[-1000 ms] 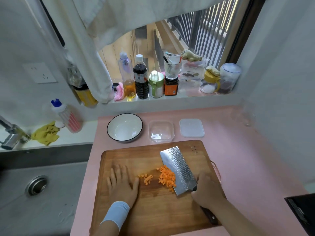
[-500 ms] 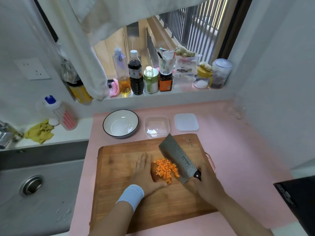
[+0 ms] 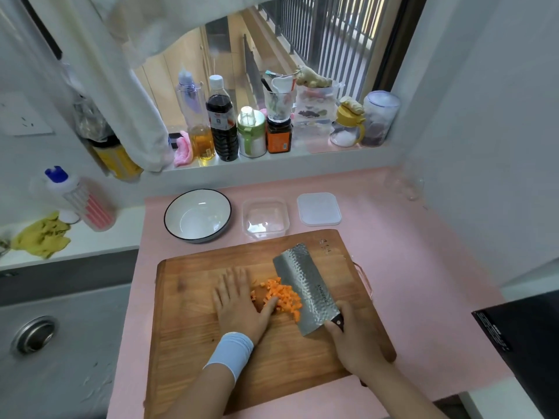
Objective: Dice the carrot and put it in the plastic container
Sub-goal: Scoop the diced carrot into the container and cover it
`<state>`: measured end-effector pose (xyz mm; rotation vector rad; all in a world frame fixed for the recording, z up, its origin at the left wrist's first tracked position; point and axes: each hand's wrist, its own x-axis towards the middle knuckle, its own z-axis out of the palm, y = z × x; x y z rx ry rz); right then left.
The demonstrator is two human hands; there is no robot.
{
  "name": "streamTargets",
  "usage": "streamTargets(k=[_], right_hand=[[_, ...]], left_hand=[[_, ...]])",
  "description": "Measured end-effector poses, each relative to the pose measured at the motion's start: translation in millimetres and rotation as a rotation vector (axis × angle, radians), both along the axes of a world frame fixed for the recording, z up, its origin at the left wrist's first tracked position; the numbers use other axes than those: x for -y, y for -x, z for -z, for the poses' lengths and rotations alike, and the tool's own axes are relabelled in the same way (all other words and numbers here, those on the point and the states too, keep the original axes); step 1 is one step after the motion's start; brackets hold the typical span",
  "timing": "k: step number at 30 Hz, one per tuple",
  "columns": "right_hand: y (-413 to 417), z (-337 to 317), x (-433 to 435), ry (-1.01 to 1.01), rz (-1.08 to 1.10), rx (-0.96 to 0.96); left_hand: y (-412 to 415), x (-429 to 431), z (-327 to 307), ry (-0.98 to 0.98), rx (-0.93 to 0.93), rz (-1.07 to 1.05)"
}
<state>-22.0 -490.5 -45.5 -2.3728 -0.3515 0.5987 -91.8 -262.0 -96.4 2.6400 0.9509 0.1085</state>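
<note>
The diced carrot [image 3: 281,297] sits heaped mid cutting board [image 3: 196,343], penned between the left hand [image 3: 239,300], fingers [image 3: 236,279] straight, and the tilted cleaver [image 3: 305,285] the right hand [image 3: 354,343] grips, probably for scooping; the plastic container [image 3: 265,217] stands just beyond the board.

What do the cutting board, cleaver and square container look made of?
The cutting board looks like wood: visible grain, matte. The cleaver blade seems steel: grey, hammered dimples. The square container is clear and glossy, probably plastic.

My left hand [image 3: 239,303] and the big knife [image 3: 305,290] now squeeze the carrot bits [image 3: 281,297] into one pile; before, they lay spread out.
</note>
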Motion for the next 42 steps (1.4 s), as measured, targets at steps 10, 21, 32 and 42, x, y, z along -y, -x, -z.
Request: streamTargets(k=[10,21,32,42], right_hand=[[33.8,10.8,-57.3,-0.054,-0.045,-0.140],[17.6,-18.8,-73.5,-0.167,-0.007,-0.197],[-79.2,-55.9,-129.1,-0.204,0.183,-0.051],[-114.6,-40.9,-174.0,-0.185,0.360,-0.033]], left_hand=[[-4.7,3.9,-1.0,0.124,0.036,0.167],[-35.1,-7.1,-23.2,0.173,0.181,0.268],[-163.8,-55.7,-74.8,0.174,0.294,0.444],[-222.3,-87.6,-36.7,0.235,0.438,0.589]])
